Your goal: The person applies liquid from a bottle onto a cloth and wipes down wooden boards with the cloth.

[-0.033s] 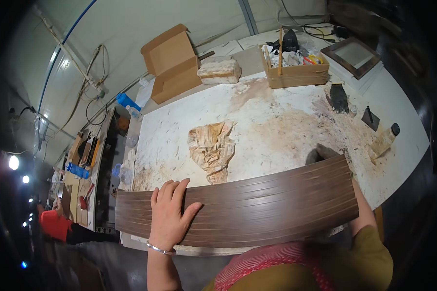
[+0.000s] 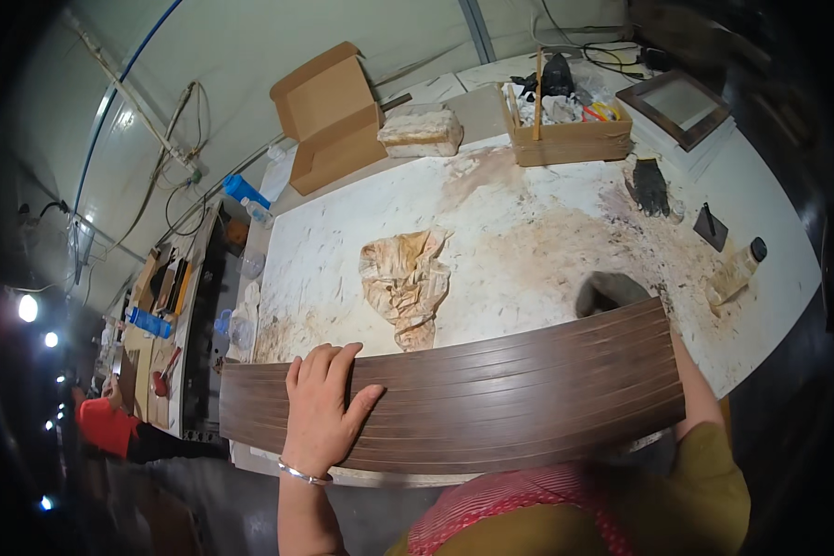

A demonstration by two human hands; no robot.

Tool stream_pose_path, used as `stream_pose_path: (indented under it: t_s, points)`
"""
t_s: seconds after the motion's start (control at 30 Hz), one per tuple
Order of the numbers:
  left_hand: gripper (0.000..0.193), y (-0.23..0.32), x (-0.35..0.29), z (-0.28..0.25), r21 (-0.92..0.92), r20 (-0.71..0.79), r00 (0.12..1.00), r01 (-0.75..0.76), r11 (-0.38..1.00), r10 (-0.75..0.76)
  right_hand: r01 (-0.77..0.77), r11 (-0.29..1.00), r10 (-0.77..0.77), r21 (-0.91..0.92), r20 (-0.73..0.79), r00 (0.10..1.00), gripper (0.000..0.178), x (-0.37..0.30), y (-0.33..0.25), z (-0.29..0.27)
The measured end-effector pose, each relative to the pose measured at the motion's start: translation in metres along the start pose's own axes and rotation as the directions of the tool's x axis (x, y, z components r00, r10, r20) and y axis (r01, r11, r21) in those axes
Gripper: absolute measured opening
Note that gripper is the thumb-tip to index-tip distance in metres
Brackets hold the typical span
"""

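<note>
A long dark brown wood-grain panel (image 2: 491,389) with lengthwise grooves lies across the near side of the worktable. My left hand (image 2: 324,398), bare with a silver bangle at the wrist, rests flat on its left part, fingers stretched toward the far edge and thumb apart. Past the panel's far right edge shows my right hand (image 2: 607,292) in a dark grey glove, curved beside that edge. Its forearm passes behind the panel's right end, and the fingertips are hidden. A crumpled, stained tan cloth (image 2: 405,278) lies just beyond the panel.
Along the back stand an open cardboard box (image 2: 329,139), a whitish wrapped block (image 2: 420,132) and a carton of odds and ends (image 2: 570,148). At right are a framed panel (image 2: 674,107), a black glove (image 2: 650,188) and a bottle (image 2: 737,273). A red-sleeved person (image 2: 107,426) is far left.
My gloved right hand has moved slightly up and left past the panel's far edge, so more of it shows. My left hand and the panel stay nearly where they were.
</note>
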State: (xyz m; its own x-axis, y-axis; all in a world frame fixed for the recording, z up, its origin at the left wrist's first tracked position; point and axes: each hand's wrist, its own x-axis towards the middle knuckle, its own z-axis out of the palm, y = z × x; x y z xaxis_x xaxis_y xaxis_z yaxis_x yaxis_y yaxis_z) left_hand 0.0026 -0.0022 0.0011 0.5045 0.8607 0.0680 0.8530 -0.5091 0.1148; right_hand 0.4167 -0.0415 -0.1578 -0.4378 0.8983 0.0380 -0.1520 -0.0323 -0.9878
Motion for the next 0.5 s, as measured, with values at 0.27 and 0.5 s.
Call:
stream_pose_path:
  t_s: [0.27,0.5]
  points:
    - [0.048,0.002,0.022,0.000,-0.051,-0.044,0.999,0.010,0.999,-0.012,0.106,0.496,0.005,-0.862,0.125,0.992,0.059,0.167,0.021,0.001]
    - [0.055,0.001,0.034,0.000,-0.081,-0.015,1.000,-0.005,0.997,0.004,0.297,0.338,-0.129,-0.893,0.269,0.955,0.061,0.219,0.093,0.023]
